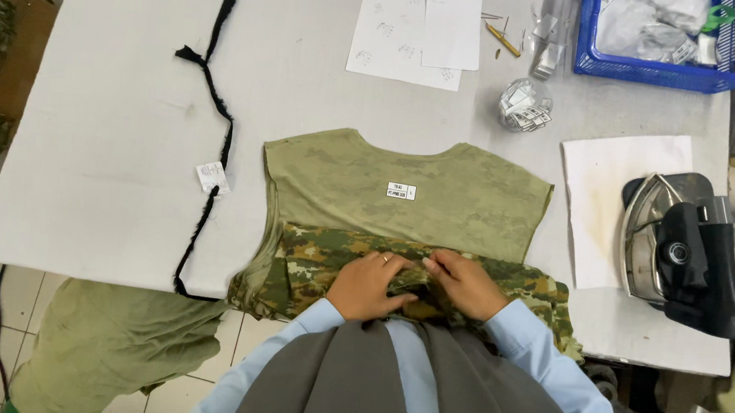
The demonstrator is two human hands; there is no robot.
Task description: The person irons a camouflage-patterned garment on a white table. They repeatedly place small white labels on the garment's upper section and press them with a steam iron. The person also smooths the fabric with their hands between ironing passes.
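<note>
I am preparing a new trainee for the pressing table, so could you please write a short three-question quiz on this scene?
1. True or false: both hands rest on the camouflage fabric folded over the olive garment.
2. Which lies to the person's right on the table? A) the iron B) the black strip C) a pair of scissors
3. Fill in: the blue basket stands at the table's far ______ corner.

Key
1. True: the left hand and right hand press it side by side.
2. A
3. right
</note>
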